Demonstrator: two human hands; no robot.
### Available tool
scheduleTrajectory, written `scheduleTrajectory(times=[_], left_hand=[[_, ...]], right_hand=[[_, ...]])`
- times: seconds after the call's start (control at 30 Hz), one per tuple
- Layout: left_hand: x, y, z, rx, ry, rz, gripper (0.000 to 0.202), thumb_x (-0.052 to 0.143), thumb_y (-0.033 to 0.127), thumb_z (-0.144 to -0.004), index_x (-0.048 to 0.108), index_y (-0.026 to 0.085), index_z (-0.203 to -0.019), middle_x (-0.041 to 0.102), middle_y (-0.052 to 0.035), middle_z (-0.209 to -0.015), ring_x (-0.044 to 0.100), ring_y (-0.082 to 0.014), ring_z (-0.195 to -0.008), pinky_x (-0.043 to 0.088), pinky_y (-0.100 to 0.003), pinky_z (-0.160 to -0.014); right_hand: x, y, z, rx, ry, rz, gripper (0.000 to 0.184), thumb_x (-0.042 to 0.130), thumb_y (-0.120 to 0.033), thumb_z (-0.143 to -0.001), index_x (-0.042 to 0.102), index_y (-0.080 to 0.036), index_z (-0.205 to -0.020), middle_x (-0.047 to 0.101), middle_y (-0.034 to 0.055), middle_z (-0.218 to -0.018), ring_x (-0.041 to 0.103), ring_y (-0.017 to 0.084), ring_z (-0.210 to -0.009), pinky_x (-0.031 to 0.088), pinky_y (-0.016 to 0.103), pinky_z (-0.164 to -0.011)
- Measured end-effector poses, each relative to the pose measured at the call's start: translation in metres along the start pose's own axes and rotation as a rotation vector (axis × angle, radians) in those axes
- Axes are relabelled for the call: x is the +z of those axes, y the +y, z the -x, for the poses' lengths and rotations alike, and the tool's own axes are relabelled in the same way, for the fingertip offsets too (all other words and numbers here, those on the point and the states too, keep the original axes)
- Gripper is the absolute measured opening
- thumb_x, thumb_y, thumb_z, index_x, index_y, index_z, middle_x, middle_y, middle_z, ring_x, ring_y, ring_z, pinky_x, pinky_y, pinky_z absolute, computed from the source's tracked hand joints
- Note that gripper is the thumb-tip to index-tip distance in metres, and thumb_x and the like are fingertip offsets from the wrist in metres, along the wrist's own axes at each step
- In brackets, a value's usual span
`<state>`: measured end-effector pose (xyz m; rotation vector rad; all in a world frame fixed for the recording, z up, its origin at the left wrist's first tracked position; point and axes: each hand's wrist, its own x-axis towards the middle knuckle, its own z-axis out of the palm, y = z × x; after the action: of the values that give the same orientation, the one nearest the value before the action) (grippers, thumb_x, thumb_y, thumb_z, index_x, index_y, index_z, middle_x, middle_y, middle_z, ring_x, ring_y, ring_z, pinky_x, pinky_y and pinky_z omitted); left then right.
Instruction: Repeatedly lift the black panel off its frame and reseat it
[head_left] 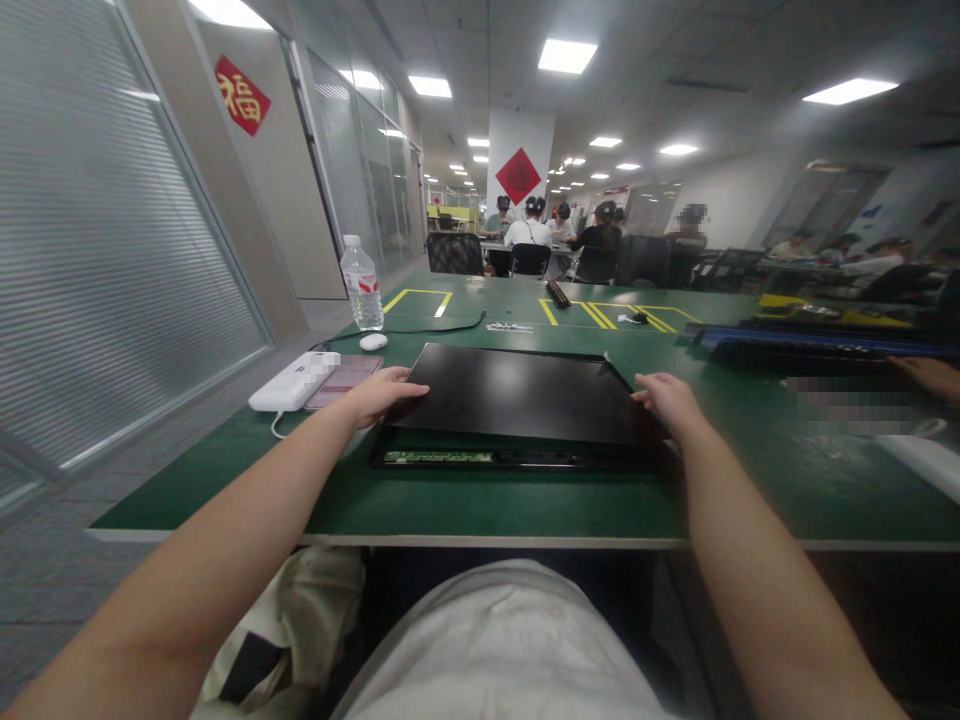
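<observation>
A black, glossy flat screen panel (517, 395) lies slightly raised over a shallow black frame (622, 462) on the green table. Along the frame's near side, a green circuit strip (439, 457) shows beneath the panel's lower edge. My left hand (386, 394) grips the panel's left edge, thumb on top and fingers partly hidden underneath. At the right edge, my right hand (667, 402) has its thumb and fingers closed on the panel's side. A small pale tab (607, 357) sticks up at the far right corner.
Left of the panel are a white power bank (294, 381), a phone (345, 382), a white earphone case (373, 342) and a water bottle (361, 285). A black cable (427, 331) crosses behind. At right, another person's hand (926, 375) is near a dark blue-edged object (810, 355).
</observation>
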<state>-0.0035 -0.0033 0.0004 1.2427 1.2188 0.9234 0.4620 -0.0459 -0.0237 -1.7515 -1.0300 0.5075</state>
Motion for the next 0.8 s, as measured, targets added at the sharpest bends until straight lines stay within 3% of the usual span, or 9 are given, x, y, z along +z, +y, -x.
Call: scheduleTrajectory(times=[0.37,0.8], left_hand=[[-0.0007,-0.0009,-0.0046,-0.023,-0.014,0.133,0.047,0.090,0.006,-0.042,0.074,0.016,-0.085,0.081,-0.0075,-0.082,0.078,-0.0265,-0.080,0.061,-0.037,-0.083],[-0.0029,-0.0073,-0.0080,0.034,-0.034,0.082,0.048,0.090,0.005,-0.052,0.073,0.015,-0.095,0.081,-0.0118,-0.097,0.078,-0.0282,-0.095,0.061,-0.039,-0.091]], right_hand=[[0.0001,0.0094,-0.0080,-0.045,-0.010,0.131,0.027,0.061,-0.048,-0.079,0.065,-0.021,-0.081,0.073,0.0062,-0.077,0.058,0.018,-0.065,0.042,0.031,-0.064],[0.0000,0.0031,-0.0044,-0.052,-0.024,0.263,0.027,0.061,-0.048,-0.083,0.068,-0.022,-0.086,0.074,0.0061,-0.084,0.062,0.021,-0.074,0.043,0.031,-0.068]])
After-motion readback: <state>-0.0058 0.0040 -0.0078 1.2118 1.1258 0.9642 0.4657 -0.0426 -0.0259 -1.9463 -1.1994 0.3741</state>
